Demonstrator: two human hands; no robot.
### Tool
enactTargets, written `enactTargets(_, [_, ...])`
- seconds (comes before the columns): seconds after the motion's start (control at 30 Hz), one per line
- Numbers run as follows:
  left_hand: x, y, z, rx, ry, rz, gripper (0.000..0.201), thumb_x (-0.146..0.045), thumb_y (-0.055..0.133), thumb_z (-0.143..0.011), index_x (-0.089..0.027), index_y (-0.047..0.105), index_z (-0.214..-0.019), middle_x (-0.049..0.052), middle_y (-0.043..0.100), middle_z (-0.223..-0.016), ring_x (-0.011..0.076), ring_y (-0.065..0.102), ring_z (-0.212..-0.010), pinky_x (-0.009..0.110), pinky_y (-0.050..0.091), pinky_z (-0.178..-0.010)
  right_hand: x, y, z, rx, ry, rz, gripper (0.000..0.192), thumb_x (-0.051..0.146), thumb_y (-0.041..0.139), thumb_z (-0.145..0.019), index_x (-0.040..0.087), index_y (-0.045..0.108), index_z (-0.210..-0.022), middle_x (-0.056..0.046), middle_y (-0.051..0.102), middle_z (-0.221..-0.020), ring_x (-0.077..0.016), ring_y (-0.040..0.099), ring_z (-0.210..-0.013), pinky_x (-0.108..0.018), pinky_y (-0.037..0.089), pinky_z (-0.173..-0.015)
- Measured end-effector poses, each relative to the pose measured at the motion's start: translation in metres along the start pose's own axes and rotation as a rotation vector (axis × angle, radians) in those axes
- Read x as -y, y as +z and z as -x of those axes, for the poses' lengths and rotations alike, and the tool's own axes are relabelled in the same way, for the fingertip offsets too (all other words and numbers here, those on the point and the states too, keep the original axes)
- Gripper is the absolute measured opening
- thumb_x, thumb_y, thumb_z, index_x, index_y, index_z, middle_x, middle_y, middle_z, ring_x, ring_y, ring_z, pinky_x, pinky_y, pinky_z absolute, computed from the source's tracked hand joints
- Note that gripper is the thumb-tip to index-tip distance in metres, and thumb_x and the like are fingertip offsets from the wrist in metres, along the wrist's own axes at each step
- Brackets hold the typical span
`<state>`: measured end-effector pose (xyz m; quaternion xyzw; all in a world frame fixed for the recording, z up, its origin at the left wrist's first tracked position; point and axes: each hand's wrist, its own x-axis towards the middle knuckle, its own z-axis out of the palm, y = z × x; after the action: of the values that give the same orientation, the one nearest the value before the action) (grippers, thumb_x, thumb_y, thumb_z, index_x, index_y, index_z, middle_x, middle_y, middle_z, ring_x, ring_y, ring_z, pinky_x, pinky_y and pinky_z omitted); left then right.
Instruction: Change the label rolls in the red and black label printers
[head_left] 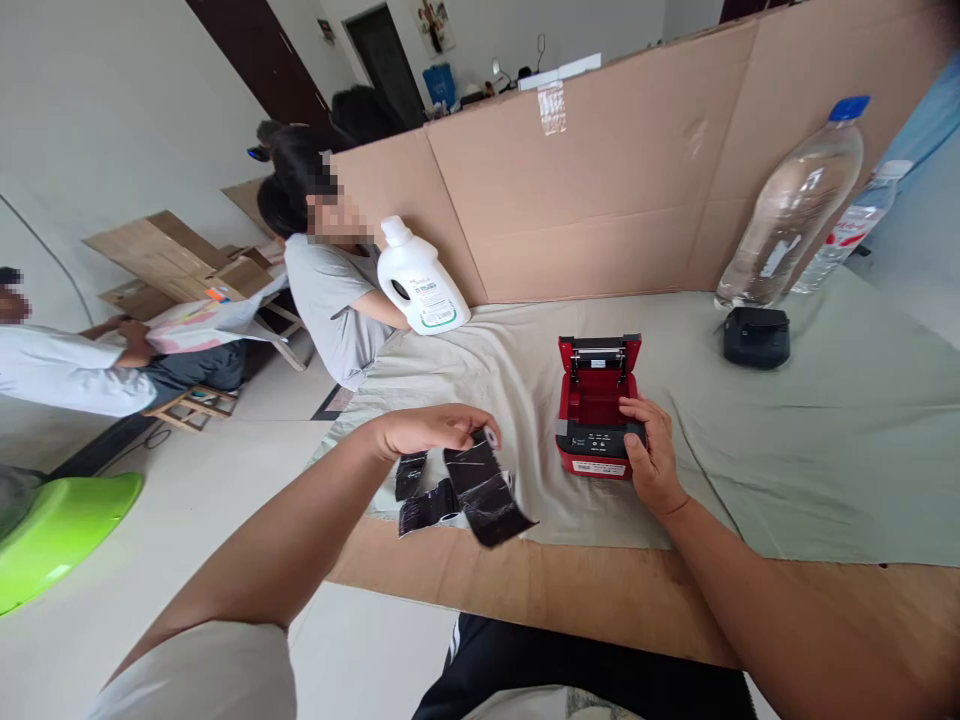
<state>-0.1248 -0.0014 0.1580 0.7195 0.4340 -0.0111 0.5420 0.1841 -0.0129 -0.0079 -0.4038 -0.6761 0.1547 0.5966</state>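
Observation:
My left hand [439, 428] pinches a small paper roll by its top; its loose black strip [486, 495] hangs down above the table edge. Below and behind it, more black paper pieces [426, 508] lie on the cloth. To the right stands a red and black portable receipt printer [596, 440] with its lid [598, 355] raised and its red paper bay showing, with no roll visible inside. My right hand [656, 460] grips the printer's right side, thumb on the front and fingers over the upper edge.
A white detergent jug [424, 280] stands at the back left, beside a seated person [337, 290]. At the back right are a large clear bottle [795, 210], a smaller bottle [847, 235] and a black case [756, 337]. A cardboard panel [600, 190] borders the cloth-covered table [825, 450].

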Motion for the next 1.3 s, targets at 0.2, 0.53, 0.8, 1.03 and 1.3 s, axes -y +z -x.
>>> enactTargets(0.2, [-0.045, 0.03, -0.097, -0.107, 0.337, 0.187, 0.034, -0.025, 0.069, -0.066, -0.019, 0.061, -0.099, 0.008, 0.067, -0.106, 0.0233, 0.063, -0.1, 0.034, 0.05, -0.083, 0.001, -0.002, -0.002, 0.004, -0.008, -0.001, 0.043, 0.041, 0.055, -0.087, 0.021, 0.051, -0.125, -0.013, 0.056, -0.127, -0.0305, 0.049, -0.123, -0.055, 0.042, -0.102])
enactTargets(0.53, [-0.057, 0.044, -0.169, -0.359, 0.079, -0.819, 0.035, -0.017, 0.061, -0.076, -0.017, 0.062, -0.111, 0.011, 0.07, -0.108, 0.0307, 0.061, -0.109, 0.047, 0.038, -0.101, 0.009, -0.008, -0.006, 0.009, -0.122, 0.11, 0.036, 0.037, 0.058, -0.083, 0.024, 0.057, -0.117, -0.011, 0.054, -0.127, -0.0301, 0.05, -0.119, -0.057, 0.042, -0.1])
enactTargets(0.8, [-0.053, 0.051, -0.187, -0.385, -0.006, -0.917, 0.03, -0.03, 0.065, -0.079, -0.02, 0.069, -0.106, 0.013, 0.071, -0.103, 0.0335, 0.06, -0.11, 0.051, 0.034, -0.102, 0.009, -0.007, -0.005, 0.027, -0.171, 0.123, 0.022, 0.028, 0.055, -0.084, 0.023, 0.064, -0.104, -0.009, 0.062, -0.116, -0.0291, 0.051, -0.117, -0.056, 0.044, -0.099])
enactTargets(1.03, [-0.027, 0.06, -0.17, -0.822, 0.367, -0.462, 0.018, -0.022, 0.051, -0.085, -0.021, 0.068, -0.089, 0.005, 0.069, -0.091, 0.0183, 0.063, -0.083, 0.033, 0.05, -0.081, 0.016, -0.011, -0.005, 0.03, -0.196, 0.126, 0.023, 0.025, 0.052, -0.082, 0.025, 0.065, -0.101, -0.007, 0.063, -0.111, -0.0291, 0.051, -0.117, -0.056, 0.044, -0.098])
enactTargets(1.3, [-0.001, 0.06, -0.167, -1.199, 0.613, -0.033, 0.056, -0.056, 0.035, -0.095, -0.018, 0.043, -0.136, 0.015, 0.045, -0.141, 0.0257, 0.04, -0.134, 0.043, 0.035, -0.109, 0.019, -0.011, -0.004, 0.022, -0.182, 0.081, 0.02, 0.032, 0.046, -0.087, 0.024, 0.064, -0.083, -0.007, 0.061, -0.11, -0.0295, 0.048, -0.119, -0.055, 0.042, -0.098])
